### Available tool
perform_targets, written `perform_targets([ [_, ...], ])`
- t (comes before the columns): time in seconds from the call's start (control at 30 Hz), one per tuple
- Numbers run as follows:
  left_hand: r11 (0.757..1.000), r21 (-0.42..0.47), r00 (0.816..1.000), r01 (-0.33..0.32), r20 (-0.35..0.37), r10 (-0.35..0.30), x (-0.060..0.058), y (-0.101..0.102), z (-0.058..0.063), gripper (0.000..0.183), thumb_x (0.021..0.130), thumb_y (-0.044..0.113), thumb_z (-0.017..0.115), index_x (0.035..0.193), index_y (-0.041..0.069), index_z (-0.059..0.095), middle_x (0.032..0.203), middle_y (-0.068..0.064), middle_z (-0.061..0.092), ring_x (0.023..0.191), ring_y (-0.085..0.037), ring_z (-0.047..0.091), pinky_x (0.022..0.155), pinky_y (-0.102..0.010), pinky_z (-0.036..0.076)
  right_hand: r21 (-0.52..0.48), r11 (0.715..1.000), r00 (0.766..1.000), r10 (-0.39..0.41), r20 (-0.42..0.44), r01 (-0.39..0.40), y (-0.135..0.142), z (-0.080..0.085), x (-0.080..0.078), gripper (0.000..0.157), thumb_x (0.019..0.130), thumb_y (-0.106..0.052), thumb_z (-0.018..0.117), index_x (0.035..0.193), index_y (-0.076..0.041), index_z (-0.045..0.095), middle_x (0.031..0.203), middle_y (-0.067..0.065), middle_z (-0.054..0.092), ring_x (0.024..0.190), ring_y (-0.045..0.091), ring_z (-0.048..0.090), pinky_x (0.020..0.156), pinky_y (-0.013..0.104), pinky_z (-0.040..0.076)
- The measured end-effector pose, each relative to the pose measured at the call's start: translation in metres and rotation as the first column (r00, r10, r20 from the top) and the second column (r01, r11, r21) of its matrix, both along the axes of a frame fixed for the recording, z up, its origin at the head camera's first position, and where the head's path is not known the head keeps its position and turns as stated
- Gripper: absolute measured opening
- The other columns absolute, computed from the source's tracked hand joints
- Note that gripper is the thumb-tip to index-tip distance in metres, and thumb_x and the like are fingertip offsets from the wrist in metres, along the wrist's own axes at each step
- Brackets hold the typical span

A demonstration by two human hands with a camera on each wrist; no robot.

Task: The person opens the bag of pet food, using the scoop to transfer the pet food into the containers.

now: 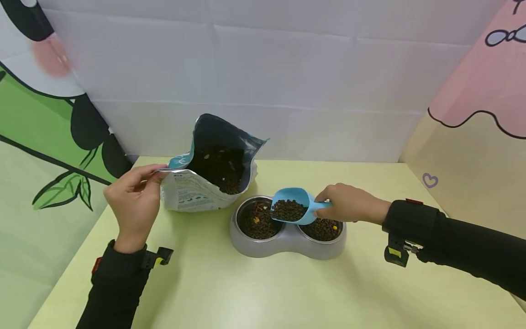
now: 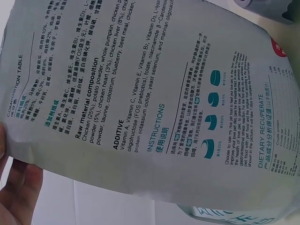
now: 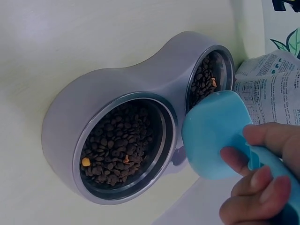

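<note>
My left hand point(image 1: 136, 203) pinches the top corner of an open pet food bag point(image 1: 193, 192), which stands with its mouth wide and dark kibble inside. In the left wrist view the bag's printed panel point(image 2: 140, 112) fills most of the picture. My right hand point(image 1: 349, 203) grips the handle of a light blue scoop point(image 1: 297, 194) heaped with brown kibble. The scoop hovers over the middle of a grey double pet bowl point(image 1: 287, 246). Both steel bowls hold dark kibble point(image 3: 117, 145) with a few orange and yellow bits.
The pale yellow tabletop point(image 1: 255, 292) extends in front of the bowls. A white cloth backdrop point(image 1: 279, 82) rises behind, with a cartoon-printed panel point(image 1: 61, 151) on the left and a pink and cream one point(image 1: 472, 114) on the right.
</note>
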State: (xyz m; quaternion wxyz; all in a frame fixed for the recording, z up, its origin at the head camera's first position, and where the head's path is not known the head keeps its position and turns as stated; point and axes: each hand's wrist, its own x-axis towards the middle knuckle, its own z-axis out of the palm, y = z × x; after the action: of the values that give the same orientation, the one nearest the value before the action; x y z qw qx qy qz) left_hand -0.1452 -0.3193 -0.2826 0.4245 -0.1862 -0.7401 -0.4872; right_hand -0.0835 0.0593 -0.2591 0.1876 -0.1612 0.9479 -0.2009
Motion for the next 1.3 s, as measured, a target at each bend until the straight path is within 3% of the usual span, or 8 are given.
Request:
perform_targets([
  [0.37, 1.000, 0.004, 1.000, -0.006, 0.006, 0.006, 0.001, -0.001, 0.001, 0.013, 0.077, -0.001, 0.066, 0.087, 0.006, 0.069, 0.082, -0.010, 0.066, 0.073, -0.007, 0.059, 0.066, -0.013, 0.046, 0.064, 0.997, 0.996, 0.050, -0.078, -0.045, -0.004, 0.005, -0.004, 0.007, 0.083, -0.023, 0.062, 0.078, -0.019, 0.060, 0.060, -0.006, 0.047, 0.055, 0.011, 0.039, 0.051, 0.027, 0.030],
  [0.9, 1.000, 0.009, 1.000, 0.005, 0.016, -0.005, 0.003, -0.002, 0.001, 0.014, 0.078, -0.001, 0.065, 0.088, 0.008, 0.069, 0.083, -0.011, 0.066, 0.075, -0.007, 0.060, 0.067, -0.013, 0.046, 0.103, 0.993, 0.989, 0.064, -0.130, -0.051, -0.017, 0.008, -0.008, 0.006, 0.082, -0.023, 0.063, 0.076, -0.021, 0.060, 0.058, -0.007, 0.044, 0.055, 0.011, 0.038, 0.050, 0.026, 0.027],
  [1.3, 1.000, 0.002, 1.000, 0.003, -0.005, -0.003, 0.003, -0.002, 0.001, 0.013, 0.077, -0.002, 0.066, 0.087, 0.006, 0.069, 0.082, -0.011, 0.066, 0.072, -0.007, 0.059, 0.067, -0.014, 0.046, 0.135, 0.986, 0.971, 0.122, -0.204, -0.096, -0.031, 0.009, -0.009, 0.014, 0.080, -0.019, 0.062, 0.069, -0.022, 0.055, 0.059, -0.006, 0.039, 0.055, 0.012, 0.035, 0.048, 0.026, 0.024],
])
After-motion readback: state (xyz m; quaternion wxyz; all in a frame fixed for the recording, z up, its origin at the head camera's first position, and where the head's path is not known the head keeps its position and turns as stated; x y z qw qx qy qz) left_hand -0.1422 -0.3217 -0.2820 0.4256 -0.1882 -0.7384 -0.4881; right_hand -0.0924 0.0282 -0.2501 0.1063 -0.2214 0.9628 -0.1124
